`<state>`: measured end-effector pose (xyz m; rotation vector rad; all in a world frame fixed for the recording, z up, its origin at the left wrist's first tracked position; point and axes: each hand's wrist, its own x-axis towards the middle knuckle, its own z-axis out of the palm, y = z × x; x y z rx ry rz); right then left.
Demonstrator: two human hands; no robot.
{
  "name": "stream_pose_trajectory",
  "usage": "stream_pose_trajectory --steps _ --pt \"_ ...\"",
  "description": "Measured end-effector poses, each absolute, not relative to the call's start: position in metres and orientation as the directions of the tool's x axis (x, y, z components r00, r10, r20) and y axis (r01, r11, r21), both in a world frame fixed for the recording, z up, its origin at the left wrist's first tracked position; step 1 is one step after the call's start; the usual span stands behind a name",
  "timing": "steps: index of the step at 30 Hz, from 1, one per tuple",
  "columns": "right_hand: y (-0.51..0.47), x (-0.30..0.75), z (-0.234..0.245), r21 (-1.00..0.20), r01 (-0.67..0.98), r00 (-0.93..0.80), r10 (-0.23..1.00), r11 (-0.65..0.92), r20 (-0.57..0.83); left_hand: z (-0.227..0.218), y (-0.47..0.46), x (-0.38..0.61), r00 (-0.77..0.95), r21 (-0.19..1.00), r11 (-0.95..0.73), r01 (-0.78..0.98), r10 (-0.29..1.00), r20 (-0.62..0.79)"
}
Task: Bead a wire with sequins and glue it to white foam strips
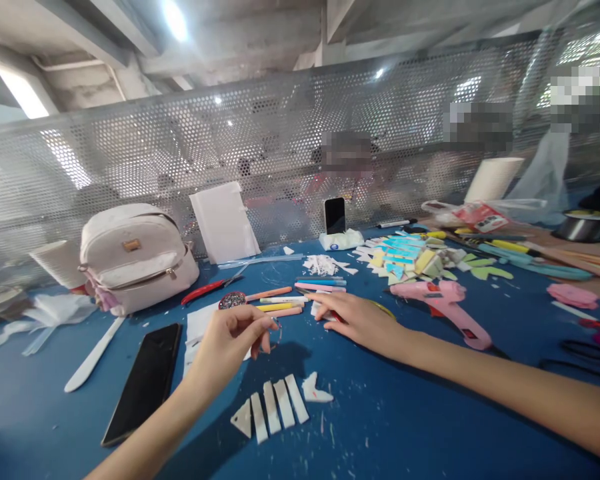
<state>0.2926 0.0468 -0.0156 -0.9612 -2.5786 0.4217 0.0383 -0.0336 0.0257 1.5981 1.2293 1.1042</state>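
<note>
Several white cut pieces (284, 403): lying in a row at near centre on the blue worktop (405, 427).
Left hand (235, 333): pinching a thin strand (279, 328) between nearly closed fingers (263, 327), beyond the pieces.
Right hand (355, 319): reaching just right of the markers (280, 307), fingers curling loosely; whether they are gripping anything, I cannot tell.

Craft workshop: glue gun (447, 300), pliers (203, 292), cut scraps (405, 257), concrete ceiling (240, 40).

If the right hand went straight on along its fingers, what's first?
Most likely the white marker just ahead of the right hand, though depth is unclear in this single view.
</note>
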Motion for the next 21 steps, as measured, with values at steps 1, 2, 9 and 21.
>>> stream_pose_trajectory --steps 1,2,9,21 --pt "0.050 0.290 -0.017 -0.409 0.560 -0.702 0.675 0.721 0.228 0.026 -0.034 0.038 0.137 0.948 -0.188 0.257 0.978 0.157" --pt "0.053 0.287 -0.018 -0.420 0.551 -0.702 0.672 0.721 0.234 0.026 -0.034 0.039 0.137 0.949 -0.188 0.252 0.978 0.158" --pt "0.059 0.277 -0.019 -0.409 0.558 -0.720 0.666 0.722 0.192 0.026 -0.034 0.040 0.151 0.951 -0.184 0.251 0.977 0.149" --pt "0.047 0.291 -0.012 -0.405 0.581 -0.685 0.693 0.706 0.225 0.025 -0.034 0.039 0.159 0.947 -0.191 0.258 0.975 0.154"
